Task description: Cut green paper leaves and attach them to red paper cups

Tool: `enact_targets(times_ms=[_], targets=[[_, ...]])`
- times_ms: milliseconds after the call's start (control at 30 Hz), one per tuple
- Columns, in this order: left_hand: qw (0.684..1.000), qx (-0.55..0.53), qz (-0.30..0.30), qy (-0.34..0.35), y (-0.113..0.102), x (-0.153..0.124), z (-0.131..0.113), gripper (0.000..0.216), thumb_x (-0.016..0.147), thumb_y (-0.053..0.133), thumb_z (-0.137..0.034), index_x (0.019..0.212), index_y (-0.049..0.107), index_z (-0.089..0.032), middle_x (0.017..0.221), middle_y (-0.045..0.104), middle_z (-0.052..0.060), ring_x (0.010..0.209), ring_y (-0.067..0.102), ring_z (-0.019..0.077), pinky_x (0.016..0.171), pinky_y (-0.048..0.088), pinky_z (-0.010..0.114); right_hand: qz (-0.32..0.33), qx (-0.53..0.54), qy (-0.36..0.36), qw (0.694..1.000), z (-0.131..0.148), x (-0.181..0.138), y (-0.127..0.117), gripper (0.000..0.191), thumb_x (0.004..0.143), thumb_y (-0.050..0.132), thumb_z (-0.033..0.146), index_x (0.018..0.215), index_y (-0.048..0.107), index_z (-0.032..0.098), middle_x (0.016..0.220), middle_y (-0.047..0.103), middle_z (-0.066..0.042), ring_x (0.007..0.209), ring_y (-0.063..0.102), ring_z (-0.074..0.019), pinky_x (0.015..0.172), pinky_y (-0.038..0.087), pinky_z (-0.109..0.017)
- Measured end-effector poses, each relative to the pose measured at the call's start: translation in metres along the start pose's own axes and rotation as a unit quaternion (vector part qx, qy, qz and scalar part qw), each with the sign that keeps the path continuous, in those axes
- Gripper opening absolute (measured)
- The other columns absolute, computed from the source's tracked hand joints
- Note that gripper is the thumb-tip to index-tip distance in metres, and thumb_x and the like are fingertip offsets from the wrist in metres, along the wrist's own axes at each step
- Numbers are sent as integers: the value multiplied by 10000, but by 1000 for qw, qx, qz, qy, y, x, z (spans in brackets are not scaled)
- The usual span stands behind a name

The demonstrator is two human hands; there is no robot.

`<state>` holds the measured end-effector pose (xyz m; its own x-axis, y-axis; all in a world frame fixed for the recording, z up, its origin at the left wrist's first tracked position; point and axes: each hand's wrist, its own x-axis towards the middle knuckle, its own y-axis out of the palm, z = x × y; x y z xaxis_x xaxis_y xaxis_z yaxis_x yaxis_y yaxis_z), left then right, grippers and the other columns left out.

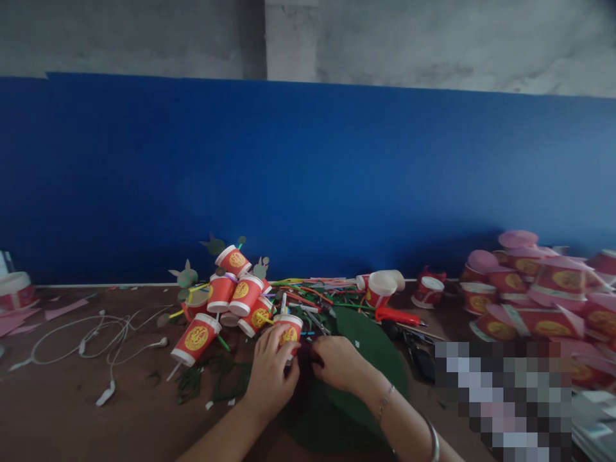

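My left hand (270, 372) is wrapped around a red paper cup with a yellow emblem (289, 328), which has a straw poking out of its top. My right hand (337, 363) is closed in a pinch just right of the cup, over a dark green sheet of paper (370, 343); what its fingers hold is hidden. Behind the cup lies a pile of similar red cups (231, 289) fitted with coloured straws and green paper leaf shapes.
White earphone cables (103, 340) trail across the brown table at left. Loose straws (308, 290), a red-handled cutter (397, 316), an open cup (380, 287) and black scissors (418, 353) lie behind. Pink-lidded red cups (534, 289) crowd the right. A blue wall stands behind.
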<state>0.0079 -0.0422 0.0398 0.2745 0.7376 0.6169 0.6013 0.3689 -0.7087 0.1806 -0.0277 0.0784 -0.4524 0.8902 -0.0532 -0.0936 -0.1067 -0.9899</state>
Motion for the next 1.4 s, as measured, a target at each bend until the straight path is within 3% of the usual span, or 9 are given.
enact_targets(times_ms=[267,467,600,700,933,1133,1267,1400], targets=[[1000,5,6,-3,-1,0,0,218,767,482,-148,911,630,-220,1183,513,83,1130,445,260,947,385,439,3,36,25,999,-11,5,3,279,846,399,210,858,676,181,878,711,-98,810,649,-202,651,393,-248],[1000,9,5,1,-1,0,0,219,777,479,-154,915,634,-220,1176,514,83,1121,448,259,941,392,439,-39,87,54,994,-17,5,1,291,803,397,121,928,654,182,965,697,-80,893,629,-193,713,392,-245],[1000,5,2,4,-1,1,0,227,778,472,-139,915,634,-218,1175,513,88,1121,447,264,942,390,450,46,127,27,990,-18,-2,-2,215,689,540,190,860,669,189,835,706,-42,744,622,-179,599,378,-225],[1000,7,6,6,-2,1,0,246,773,466,-122,925,632,-220,1182,509,88,1126,442,265,943,388,452,101,139,-11,985,-14,-9,-2,264,597,627,240,853,673,200,773,697,-21,658,583,-170,528,350,-223],[1000,12,13,4,0,-1,1,230,796,467,-139,932,631,-228,1173,509,86,1093,457,261,915,402,440,80,122,-18,989,-6,-13,1,251,566,597,162,801,681,185,785,688,-46,685,585,-186,546,349,-234],[1000,21,4,17,2,-3,4,228,837,443,-145,964,614,-226,1175,510,89,1109,454,253,933,392,443,85,229,-18,969,-9,-5,1,186,580,617,174,757,674,163,677,661,-1,591,540,-127,492,343,-190],[999,11,-16,37,3,-4,5,267,839,412,-110,1008,590,-215,1155,533,91,1122,455,237,951,389,431,30,306,-13,952,-12,1,-5,179,646,558,139,769,687,157,692,675,-2,624,569,-120,544,396,-176],[999,5,-37,40,0,-3,4,291,820,427,-119,1061,568,-202,1160,550,99,1127,470,238,951,400,421,2,310,-15,951,-16,3,-4,226,666,503,97,752,705,153,731,705,-23,675,610,-135,604,428,-189]])
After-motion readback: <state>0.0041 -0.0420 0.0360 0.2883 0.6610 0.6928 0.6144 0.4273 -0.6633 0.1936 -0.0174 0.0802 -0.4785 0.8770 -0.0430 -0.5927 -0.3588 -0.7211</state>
